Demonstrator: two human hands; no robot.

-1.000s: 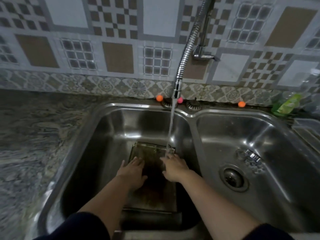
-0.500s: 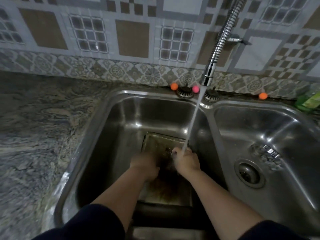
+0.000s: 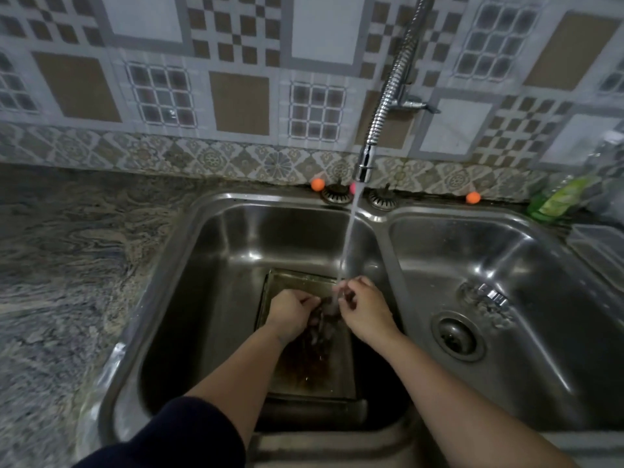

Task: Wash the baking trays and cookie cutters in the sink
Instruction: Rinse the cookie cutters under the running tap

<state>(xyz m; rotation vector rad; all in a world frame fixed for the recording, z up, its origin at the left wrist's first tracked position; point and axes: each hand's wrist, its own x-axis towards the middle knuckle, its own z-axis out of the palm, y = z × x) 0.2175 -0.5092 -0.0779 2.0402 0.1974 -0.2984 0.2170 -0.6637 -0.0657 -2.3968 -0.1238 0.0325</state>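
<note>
Down in the left bowl of the sink [image 3: 209, 231], both hands meet under the water stream [image 3: 347, 238] from the tap [image 3: 366, 163]. The left hand [image 3: 290, 312] has its fingers curled inward, and the right hand [image 3: 363, 307] has its fingers bent round too; between them sits a small dark thing [image 3: 326, 307], likely a cutter, though it is too blurred to name for sure. Both sets of fingers seem to pinch it from either side, the left from its left edge and the right from above and to its right. Under the hands lies the tray [image 3: 293, 282], flat on the bowl's floor, stained brown, with shallow water over it.

Risks, as I judge them: the wet piece could slip from the fingers and drop onto the tray, or skid toward the dark gap at the tray's right edge, where it would be hard to find. A cutter's thin rim could nick a finger if rubbed hard along its edge. The stream lands right at the right hand's knuckles, so water may splash over the rim onto the surface [image 3: 67, 265] or the sleeve [image 3: 175, 437]. The tray's baked-on stain looks stubborn; plain rinsing may not shift it.
</note>
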